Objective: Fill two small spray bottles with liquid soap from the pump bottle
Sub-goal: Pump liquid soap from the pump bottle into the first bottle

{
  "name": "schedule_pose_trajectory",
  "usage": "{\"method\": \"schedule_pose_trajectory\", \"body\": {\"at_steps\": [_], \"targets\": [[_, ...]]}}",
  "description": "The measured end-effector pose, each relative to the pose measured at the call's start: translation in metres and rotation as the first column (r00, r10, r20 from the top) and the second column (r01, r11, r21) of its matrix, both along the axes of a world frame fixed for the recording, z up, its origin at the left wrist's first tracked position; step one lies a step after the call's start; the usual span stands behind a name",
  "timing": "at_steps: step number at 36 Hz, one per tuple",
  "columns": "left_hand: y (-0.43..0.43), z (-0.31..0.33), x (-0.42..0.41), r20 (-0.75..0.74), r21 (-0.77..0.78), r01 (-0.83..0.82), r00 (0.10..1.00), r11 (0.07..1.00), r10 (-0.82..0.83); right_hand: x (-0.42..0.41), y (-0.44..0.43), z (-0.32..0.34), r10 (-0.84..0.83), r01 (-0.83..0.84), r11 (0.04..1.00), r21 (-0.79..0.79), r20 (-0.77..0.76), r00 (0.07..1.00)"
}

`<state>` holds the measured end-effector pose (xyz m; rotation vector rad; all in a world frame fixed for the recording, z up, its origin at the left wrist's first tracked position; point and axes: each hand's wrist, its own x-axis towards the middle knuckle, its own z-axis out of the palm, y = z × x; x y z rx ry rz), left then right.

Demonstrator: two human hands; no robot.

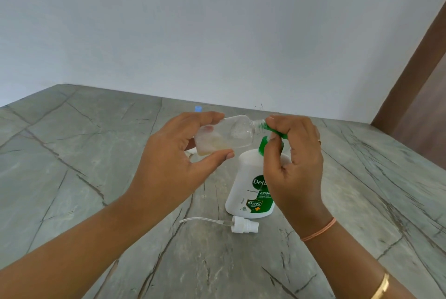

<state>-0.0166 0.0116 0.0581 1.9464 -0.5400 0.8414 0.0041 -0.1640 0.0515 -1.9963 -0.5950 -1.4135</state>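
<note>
Soap is going into a small clear spray bottle [223, 135], which the left hand [178, 161] holds lifted above the stone counter [72, 154], tipped almost on its side, fingers over the top and thumb beneath, wrapped around its body. Its open threaded neck meets the green spout of the pump bottle [251, 185], which stands on the counter near the middle, label toward the camera. The right hand [294, 166] is curled closed over the green pump head, fingertips pressing it.

So the step in hand looks like pumping into the first bottle: a little pale liquid and foam sit inside, so it seems far from full. The next move calls for keeping neck and spout aligned while pressing again, since a slip would send soap onto the counter.

Counted: one pump bottle, one spray bottle in hand, and one white spray cap [243, 224] with its dip tube, lying on the counter nearer the front edge, just in front of the pump bottle. A second spray bottle is not clearly in view; something whitish shows behind the left hand, and a small blue thing [198, 108] sits by the far edge, perhaps a cap.
</note>
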Motion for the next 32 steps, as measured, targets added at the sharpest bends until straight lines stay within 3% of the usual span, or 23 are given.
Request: {"method": "schedule_pose_trajectory", "body": {"at_steps": [32], "targets": [[0.002,-0.001,0.002,0.019,-0.002,0.016,1.0,1.0,-0.016,-0.002,0.0,0.003,0.006,-0.006,1.0,0.002,-0.003,1.0]]}}
